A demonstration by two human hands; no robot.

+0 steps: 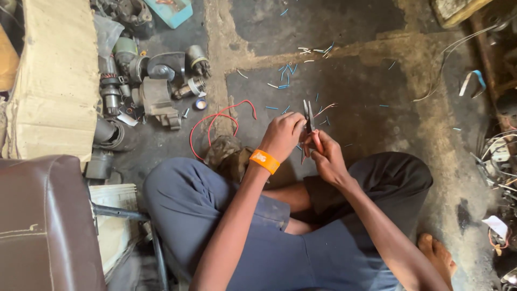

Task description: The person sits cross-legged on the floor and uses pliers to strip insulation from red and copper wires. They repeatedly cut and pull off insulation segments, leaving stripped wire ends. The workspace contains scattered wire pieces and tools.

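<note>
— What's the floor (350, 32) like?
— Dark, cracked concrete with sandy seams, littered with blue wire scraps (285, 70).
— And around it?
— Cardboard (54, 81) and old motor parts (145, 81) on the left, a brown seat (43, 226) in the near corner, tangled wires (498, 156) on the right.

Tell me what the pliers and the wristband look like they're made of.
Pliers: dark, dull metal jaws, probably steel; reddish handles look plastic-coated, mostly hidden by the right hand. Wristband on the left hand's wrist: smooth, bright orange, likely silicone or rubber.

Dark concrete floor (366, 32) strewn with wire offcuts (288, 70), red wire (215, 121), motor parts (156, 81)
</note>
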